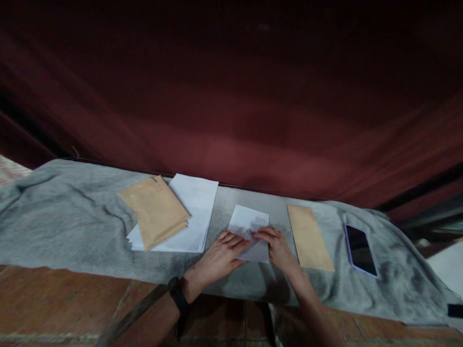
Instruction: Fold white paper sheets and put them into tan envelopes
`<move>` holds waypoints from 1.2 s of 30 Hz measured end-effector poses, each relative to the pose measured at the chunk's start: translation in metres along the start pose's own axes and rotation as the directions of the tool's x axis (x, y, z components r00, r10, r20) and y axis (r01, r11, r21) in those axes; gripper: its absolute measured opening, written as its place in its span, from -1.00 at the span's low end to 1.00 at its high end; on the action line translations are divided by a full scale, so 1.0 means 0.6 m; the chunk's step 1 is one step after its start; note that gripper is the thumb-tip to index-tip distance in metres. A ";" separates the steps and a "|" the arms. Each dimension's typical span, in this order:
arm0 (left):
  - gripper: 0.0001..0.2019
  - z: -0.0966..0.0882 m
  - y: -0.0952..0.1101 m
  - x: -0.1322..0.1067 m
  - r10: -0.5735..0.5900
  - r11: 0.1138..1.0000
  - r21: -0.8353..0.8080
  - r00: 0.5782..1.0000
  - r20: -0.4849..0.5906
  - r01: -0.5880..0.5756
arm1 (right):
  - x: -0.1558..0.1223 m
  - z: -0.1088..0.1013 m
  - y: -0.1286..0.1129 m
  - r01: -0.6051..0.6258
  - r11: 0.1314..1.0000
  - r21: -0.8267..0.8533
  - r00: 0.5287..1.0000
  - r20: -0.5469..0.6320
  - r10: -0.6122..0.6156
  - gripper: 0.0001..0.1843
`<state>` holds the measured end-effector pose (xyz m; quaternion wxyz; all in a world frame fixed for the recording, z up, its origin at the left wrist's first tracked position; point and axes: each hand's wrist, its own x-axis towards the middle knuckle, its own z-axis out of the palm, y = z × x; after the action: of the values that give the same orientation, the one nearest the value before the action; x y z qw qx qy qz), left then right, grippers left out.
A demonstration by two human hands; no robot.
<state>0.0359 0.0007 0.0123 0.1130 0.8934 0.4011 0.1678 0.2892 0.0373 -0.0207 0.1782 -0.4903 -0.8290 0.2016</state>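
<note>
**White sheet [249,218]: Folding Seemingly Part Done**

The sheet is apparently lying reduced by folding; creasing is seemingly still pending. It is resting on the grey cloth [83,217], left of the single brown envelope [311,238]. Its long axis is running near to far, slightly skewed, pointing toward the red panel [231,149]. The left hand [224,251] is lying fingers extended across it; the right hand [278,246] is resting curled fingertips there, any pinch indiscernible.

A dark-screened phone [361,250] with a purplish edge lies on the right part of a creased grey cloth [72,231], before a dark-red backdrop [231,120], with brown tiles [79,294] along the near side.
</note>
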 end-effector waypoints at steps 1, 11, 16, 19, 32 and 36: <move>-0.50 -0.002 -0.010 -0.005 -0.004 1.000 -0.028 1.000 0.006 0.004 | -0.004 -0.001 0.004 -0.026 1.000 -0.006 1.000 0.009 0.026 -0.40; -0.50 0.017 -0.093 0.002 -0.328 0.893 -0.325 0.945 0.007 0.312 | -0.020 -0.001 0.025 -0.079 0.983 0.164 0.993 -0.070 0.091 -0.58; -0.82 0.024 -0.091 0.027 -0.446 0.839 -0.331 0.894 0.034 0.431 | -0.014 0.005 0.029 -0.157 0.963 0.219 0.977 -0.110 0.184 -0.71; -0.82 0.029 -0.084 0.034 -0.527 0.790 -0.345 0.849 0.039 0.506 | -0.013 0.008 0.032 -0.220 0.944 0.245 0.961 -0.113 0.253 -0.72; -0.84 0.035 -0.073 0.046 -0.662 0.674 -0.393 0.748 0.053 0.625 | 0.000 0.014 0.028 -0.317 0.905 0.285 0.926 -0.112 0.360 -0.76; -0.85 0.038 -0.078 0.047 -0.675 0.647 -0.439 0.736 0.052 0.624 | 0.002 0.016 0.029 -0.371 0.895 0.246 0.906 -0.118 0.407 -0.77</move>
<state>0.0306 0.0507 -0.0187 0.3353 0.6307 0.6533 0.2512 0.2969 0.0443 -0.0378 0.2555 -0.6391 -0.6687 0.2812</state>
